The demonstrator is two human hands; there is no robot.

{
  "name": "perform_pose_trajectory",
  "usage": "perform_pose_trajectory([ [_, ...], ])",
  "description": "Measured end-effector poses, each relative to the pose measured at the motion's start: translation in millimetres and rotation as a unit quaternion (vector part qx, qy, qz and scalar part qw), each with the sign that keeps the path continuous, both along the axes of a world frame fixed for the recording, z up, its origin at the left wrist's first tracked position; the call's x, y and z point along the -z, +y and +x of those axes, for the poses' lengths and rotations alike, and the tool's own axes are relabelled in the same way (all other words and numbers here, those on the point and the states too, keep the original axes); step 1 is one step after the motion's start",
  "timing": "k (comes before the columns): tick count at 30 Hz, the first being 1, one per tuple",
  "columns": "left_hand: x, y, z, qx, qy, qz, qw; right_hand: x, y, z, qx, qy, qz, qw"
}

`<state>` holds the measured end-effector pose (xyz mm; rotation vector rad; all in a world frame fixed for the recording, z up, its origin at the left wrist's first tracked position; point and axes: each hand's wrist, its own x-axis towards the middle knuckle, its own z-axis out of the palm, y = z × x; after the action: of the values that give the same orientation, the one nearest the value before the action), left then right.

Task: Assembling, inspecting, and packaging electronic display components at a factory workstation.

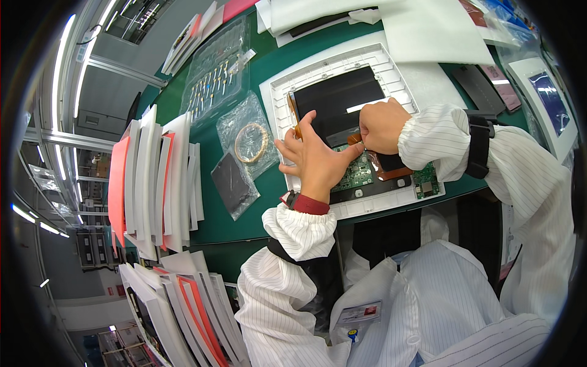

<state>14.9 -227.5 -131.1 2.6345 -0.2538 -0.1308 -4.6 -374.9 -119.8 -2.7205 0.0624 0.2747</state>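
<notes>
A white plastic housing (282,92) lies on the green bench with a dark display panel (336,95) and a green circuit board (356,174) inside it. My left hand (321,160) is open over the housing's left side, fingers spread, its thumb reaching to a small orange ribbon cable (354,139). Against that thumb tip, my right hand (384,126) is closed, its fingertips pinched at the cable; its palm side is hidden. Another orange-brown flex cable (391,174) runs over the board's right part. A smaller green board (426,181) sits at the housing's lower right corner.
Left of the housing lie a bagged ring-shaped coil (251,142), a bagged dark plate (233,183) and a clear tray of small tools (211,85). White and pink foam sheets (147,183) stand at the left edge. White foam (428,33) covers the back; a framed screen (549,101) leans at right.
</notes>
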Motion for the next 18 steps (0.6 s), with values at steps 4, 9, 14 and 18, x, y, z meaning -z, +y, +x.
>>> perform_pose_trajectory([
  [4,-1,1,-1,-0.008,-0.003,-0.010,1.000,1,0,1,-0.007,0.004,-0.003,1.000],
  [9,-5,-6,-2,-0.021,0.002,0.002,1.000,0,0,-1,0.001,0.003,-0.002,1.000],
  [14,-6,-4,0,-0.031,0.002,0.007,0.999,-7,6,-3,0.009,-0.011,0.000,1.000],
  [18,-7,-5,-1,-0.038,0.001,0.009,0.999,-10,6,-4,0.014,-0.017,0.008,1.000],
])
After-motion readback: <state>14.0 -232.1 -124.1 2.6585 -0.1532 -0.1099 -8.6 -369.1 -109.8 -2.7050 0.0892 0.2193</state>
